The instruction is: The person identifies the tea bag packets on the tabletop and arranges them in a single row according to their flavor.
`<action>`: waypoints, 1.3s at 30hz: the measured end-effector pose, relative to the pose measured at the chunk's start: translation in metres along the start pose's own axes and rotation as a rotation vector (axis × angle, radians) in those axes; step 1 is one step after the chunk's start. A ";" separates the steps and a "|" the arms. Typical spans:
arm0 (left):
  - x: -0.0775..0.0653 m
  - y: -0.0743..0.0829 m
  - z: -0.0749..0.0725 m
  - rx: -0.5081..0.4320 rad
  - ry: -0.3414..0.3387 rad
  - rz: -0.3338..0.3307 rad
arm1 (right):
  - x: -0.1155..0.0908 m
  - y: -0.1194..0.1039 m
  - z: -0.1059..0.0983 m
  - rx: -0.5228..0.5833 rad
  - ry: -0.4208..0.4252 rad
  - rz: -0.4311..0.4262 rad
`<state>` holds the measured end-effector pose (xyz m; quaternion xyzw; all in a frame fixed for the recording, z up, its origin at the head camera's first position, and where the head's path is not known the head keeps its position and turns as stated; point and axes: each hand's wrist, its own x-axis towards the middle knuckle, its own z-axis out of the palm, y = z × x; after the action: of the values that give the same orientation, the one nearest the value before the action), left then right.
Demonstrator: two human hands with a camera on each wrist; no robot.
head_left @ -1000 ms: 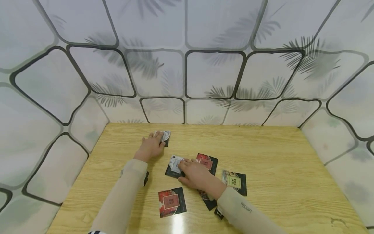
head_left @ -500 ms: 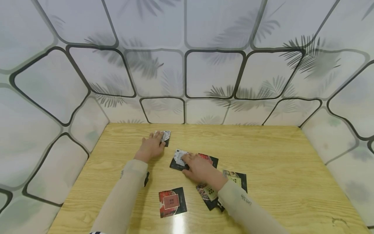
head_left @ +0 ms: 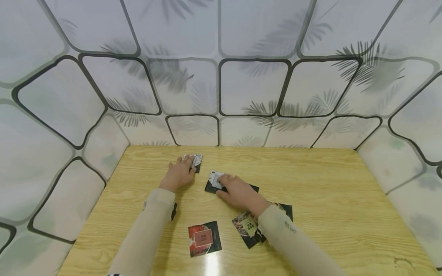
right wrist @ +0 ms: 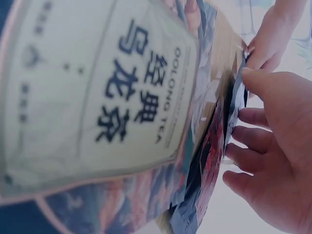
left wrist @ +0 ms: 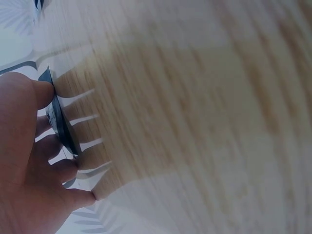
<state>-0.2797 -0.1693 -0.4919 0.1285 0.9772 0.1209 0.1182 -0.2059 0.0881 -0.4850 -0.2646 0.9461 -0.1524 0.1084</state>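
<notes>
At the back left, my left hand (head_left: 177,174) rests on a white-and-black tea sachet (head_left: 198,160), fingers spread over its left part. In the left wrist view, the thumb touches the edge of that sachet (left wrist: 61,117). My right hand (head_left: 239,193) lies with extended fingers on a second white-and-black sachet (head_left: 215,180), near the table's middle. Beneath this hand a red-and-black sachet (right wrist: 212,151) is mostly hidden in the head view. Close to the right wrist lies a sachet (head_left: 246,224) with a pale green label, reading "Oolong tea" in the right wrist view.
Nearer the person, a red-and-black sachet (head_left: 203,238) lies flat on the wooden table (head_left: 328,184). Another sachet (head_left: 287,211) is partly covered by the right sleeve. A dark edge of something (head_left: 173,211) shows beside the left sleeve. A patterned backdrop (head_left: 241,88) encloses the table's back and sides.
My right hand has slid the white-and-black sachet away from the person and slightly right, over part of the red one. The oolong sachet is more uncovered. The left hand has stayed put.
</notes>
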 end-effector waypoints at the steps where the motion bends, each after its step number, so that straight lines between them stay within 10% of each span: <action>1: 0.000 0.000 0.000 -0.003 -0.003 -0.002 | 0.002 0.001 0.000 -0.003 0.004 0.000; 39: -0.001 0.001 0.001 0.004 -0.002 -0.009 | 0.027 0.018 -0.004 0.016 0.040 0.001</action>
<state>-0.2780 -0.1687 -0.4921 0.1247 0.9779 0.1182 0.1194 -0.2384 0.0893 -0.4906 -0.2599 0.9470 -0.1654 0.0916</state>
